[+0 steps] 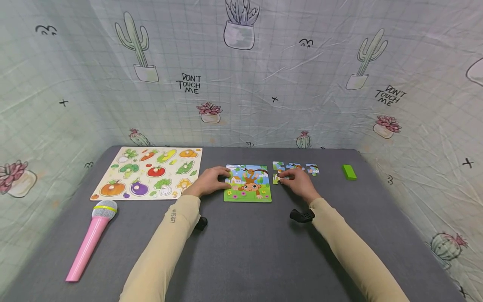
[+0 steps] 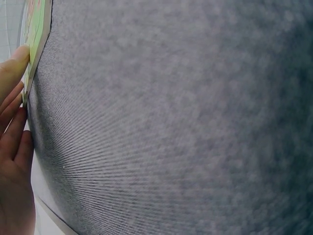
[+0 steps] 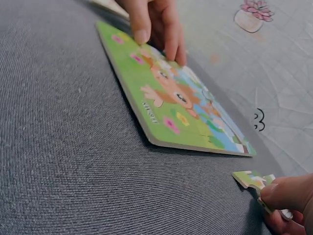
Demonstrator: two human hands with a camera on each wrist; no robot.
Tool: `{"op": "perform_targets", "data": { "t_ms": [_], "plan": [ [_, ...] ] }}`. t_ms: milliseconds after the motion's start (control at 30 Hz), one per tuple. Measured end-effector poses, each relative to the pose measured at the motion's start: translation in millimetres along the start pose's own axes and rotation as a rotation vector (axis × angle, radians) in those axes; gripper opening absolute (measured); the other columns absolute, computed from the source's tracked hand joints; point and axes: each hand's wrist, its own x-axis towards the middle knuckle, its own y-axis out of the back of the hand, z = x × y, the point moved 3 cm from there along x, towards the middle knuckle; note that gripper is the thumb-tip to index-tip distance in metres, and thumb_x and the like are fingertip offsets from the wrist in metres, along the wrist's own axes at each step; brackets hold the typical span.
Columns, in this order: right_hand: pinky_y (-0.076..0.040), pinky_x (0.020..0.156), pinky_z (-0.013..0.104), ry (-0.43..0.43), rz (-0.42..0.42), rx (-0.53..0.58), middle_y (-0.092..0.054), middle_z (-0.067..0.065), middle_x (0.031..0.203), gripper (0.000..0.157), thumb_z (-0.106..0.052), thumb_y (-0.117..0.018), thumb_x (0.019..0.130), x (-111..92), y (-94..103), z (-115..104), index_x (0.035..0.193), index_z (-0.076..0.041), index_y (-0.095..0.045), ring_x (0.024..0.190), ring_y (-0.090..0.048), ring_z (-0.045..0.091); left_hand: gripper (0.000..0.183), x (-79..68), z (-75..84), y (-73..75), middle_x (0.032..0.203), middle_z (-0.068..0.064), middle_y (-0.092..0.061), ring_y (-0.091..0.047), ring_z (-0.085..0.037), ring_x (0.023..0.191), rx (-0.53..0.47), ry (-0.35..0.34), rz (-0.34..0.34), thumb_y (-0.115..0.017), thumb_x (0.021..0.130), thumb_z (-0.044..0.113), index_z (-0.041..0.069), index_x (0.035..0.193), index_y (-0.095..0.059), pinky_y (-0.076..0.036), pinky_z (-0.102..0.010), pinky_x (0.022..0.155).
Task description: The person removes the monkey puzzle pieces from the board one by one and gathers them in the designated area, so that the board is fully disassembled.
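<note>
A square monkey puzzle board (image 1: 247, 197) lies flat in the middle of the table. My left hand (image 1: 209, 181) rests at its left edge, thumb and fingers spread along the side; the right wrist view shows the thumb (image 3: 141, 35) on the green border. Just right of the board, my right hand (image 1: 299, 184) pinches a puzzle piece (image 3: 266, 203) between thumb and fingers, partly hidden by them. Several loose picture pieces (image 1: 312, 168) lie close by, beyond the right hand. In the left wrist view, the board's edge (image 2: 41, 44) shows at the fingertips.
At the left lies a vegetable peg board (image 1: 141, 174), with a pink toy microphone (image 1: 90, 241) in front of it. A green block (image 1: 349, 172) sits at the right. A cactus-printed cloth (image 1: 241, 84) stands behind and beside the grey table (image 1: 245, 251).
</note>
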Motion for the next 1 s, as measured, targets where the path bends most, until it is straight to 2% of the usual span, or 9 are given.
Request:
{"op": "perform_targets", "data": {
  "t_ms": [200,567,1000],
  "plan": [
    [-0.052,0.086,0.048,0.012,0.008,-0.042,-0.062,0.015,0.119,0.02,-0.015,-0.068,0.093,-0.5,0.6,0.2,0.111,-0.007,-0.072,0.107,-0.058,0.033,0.045,1.4,-0.2,0.1,0.142,-0.011,-0.052,-0.042,-0.031,0.136,0.007,-0.002,0.0,-0.074,0.088,0.027,0.003,0.125,-0.066,-0.034,-0.044,0.115],
    [-0.052,0.083,0.048,0.117,-0.028,-0.153,-0.064,0.016,0.111,0.029,-0.012,-0.072,0.089,-3.7,4.6,2.4,0.116,-0.002,-0.07,0.098,-0.06,0.032,0.045,1.6,0.5,0.2,0.143,-0.01,-0.051,-0.041,-0.031,0.136,0.015,0.01,-0.012,-0.075,0.088,0.027,0.004,0.126,-0.065,-0.034,-0.044,0.115],
    [-0.052,0.084,0.048,0.111,-0.018,-0.153,-0.065,0.016,0.113,0.027,-0.011,-0.069,0.091,-1.7,7.0,4.2,0.116,-0.002,-0.07,0.101,-0.06,0.033,0.045,3.5,1.2,0.3,0.143,-0.009,-0.051,-0.041,-0.03,0.137,0.013,0.015,-0.01,-0.075,0.088,0.027,0.005,0.126,-0.066,-0.034,-0.043,0.115]
  ]
}}
